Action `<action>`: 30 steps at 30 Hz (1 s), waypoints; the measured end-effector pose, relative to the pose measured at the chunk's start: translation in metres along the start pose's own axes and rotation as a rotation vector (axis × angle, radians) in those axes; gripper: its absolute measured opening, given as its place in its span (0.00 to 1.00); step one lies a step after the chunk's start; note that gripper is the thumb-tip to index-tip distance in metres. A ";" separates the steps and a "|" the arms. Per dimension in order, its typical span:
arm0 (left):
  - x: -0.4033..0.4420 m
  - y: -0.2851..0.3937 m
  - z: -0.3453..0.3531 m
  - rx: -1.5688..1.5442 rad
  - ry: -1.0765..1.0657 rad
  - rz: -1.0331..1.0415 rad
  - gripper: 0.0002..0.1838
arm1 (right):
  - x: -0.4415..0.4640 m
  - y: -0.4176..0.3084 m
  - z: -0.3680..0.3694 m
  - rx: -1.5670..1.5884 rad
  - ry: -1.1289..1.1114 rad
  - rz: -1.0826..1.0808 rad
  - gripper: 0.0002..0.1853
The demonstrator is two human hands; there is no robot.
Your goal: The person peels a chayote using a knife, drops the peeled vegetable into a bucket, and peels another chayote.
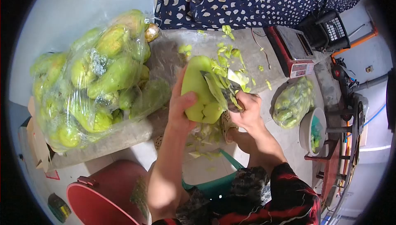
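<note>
A pale green, largely peeled chayote [197, 83] is in my left hand [181, 105], the thumb across its near face and the fingers wrapped behind it. My right hand [246, 106] is closed on what looks like a knife [212, 85], its broad blade lying along the chayote's right side; its handle is mostly covered by my fingers. Green peelings [225, 54] lie scattered on the concrete ledge behind the chayote. More scraps [202, 138] are on the floor between my feet.
A large clear plastic bag of chayotes [103, 80] sits on the left of the ledge. At right are a red weighing scale [288, 54], a smaller filled bag [293, 103] and a white bucket [306, 130]. A red bin [101, 196] stands at lower left.
</note>
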State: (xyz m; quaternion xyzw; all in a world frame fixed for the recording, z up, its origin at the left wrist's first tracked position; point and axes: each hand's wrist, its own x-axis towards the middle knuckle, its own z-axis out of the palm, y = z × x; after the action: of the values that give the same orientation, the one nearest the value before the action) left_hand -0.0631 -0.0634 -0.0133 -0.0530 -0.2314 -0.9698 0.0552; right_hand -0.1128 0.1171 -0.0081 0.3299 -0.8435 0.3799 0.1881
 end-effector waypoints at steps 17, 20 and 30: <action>0.001 -0.011 -0.007 -0.031 0.297 -0.018 0.31 | 0.000 0.024 0.005 0.029 -0.017 0.118 0.13; 0.000 -0.011 -0.009 -0.083 0.357 -0.002 0.31 | 0.002 0.012 0.003 -0.049 -0.001 -0.418 0.19; 0.015 -0.031 -0.039 -0.122 0.437 0.087 0.24 | -0.002 -0.006 0.010 -0.024 -0.051 -0.605 0.14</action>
State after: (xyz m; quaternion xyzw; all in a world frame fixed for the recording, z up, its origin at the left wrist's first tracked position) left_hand -0.0849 -0.0551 -0.0591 0.1452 -0.1522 -0.9672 0.1426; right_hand -0.1079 0.1072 -0.0126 0.5733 -0.7159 0.2883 0.2752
